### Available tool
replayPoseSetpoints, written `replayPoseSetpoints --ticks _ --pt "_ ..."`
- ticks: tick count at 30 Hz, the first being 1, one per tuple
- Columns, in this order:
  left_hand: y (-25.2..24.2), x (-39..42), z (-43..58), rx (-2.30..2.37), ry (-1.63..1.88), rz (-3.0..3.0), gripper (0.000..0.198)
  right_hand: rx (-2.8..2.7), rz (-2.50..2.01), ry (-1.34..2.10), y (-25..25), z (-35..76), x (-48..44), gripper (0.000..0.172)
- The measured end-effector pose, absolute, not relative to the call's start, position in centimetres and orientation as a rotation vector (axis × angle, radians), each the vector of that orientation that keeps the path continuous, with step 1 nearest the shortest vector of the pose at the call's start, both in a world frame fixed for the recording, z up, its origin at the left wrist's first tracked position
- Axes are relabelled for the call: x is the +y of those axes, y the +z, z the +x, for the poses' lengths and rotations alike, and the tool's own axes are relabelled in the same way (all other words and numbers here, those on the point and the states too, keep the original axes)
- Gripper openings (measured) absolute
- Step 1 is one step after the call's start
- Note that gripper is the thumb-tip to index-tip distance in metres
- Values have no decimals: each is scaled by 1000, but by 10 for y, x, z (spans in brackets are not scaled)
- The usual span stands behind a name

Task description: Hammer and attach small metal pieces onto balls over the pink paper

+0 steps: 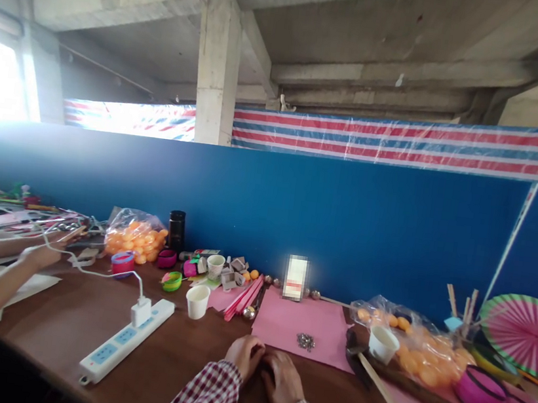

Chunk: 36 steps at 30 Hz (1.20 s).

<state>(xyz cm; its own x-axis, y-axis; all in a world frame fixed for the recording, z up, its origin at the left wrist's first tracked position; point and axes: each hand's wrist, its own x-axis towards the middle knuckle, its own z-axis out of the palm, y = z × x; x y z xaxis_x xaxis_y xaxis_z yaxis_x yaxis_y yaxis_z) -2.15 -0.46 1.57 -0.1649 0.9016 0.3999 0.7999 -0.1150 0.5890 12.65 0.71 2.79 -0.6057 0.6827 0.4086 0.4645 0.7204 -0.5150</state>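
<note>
and here we are at the brown table (198, 364), with two hands close together, right at the pink sheet's near edge! the left hand (244, 357) is curled, thumb and fingers drawn in; the right hand (284, 380) arches beside it, palm down, fingers bent toward the left. is anything pinched in there? cannot tell, for either hand: the fingertips are hidden or too small to read. the pink sheet (277, 328) lies flat just ahead of them, and on it, near its front edge, sits the heap of small metal pieces (305, 342), ahead of the right hand and apart from both. at the sheet's far edge stands a blurred pale card (295, 278). over to the left, pink strips (241, 300) lie bunched near a white paper cup (197, 302), with a power strip (126, 339) nearer. on the right, a wooden-handled tool (387, 397) slants past the sheet's corner!
</note>
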Motion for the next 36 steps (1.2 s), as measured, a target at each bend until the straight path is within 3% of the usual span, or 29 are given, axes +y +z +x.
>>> replayPoseSetpoints --ticks 21,29,36 --pt "17 -1 -21 2014 1084 1922 17 -2144 -908 590 23 126 20 22" --pt "19 -2 -24 1817 1381 1979 19 -1983 -881 508 22 138 40 27" --pt "31 27 -41 2253 1609 1734 25 -1610 -1283 330 18 181 86 33"
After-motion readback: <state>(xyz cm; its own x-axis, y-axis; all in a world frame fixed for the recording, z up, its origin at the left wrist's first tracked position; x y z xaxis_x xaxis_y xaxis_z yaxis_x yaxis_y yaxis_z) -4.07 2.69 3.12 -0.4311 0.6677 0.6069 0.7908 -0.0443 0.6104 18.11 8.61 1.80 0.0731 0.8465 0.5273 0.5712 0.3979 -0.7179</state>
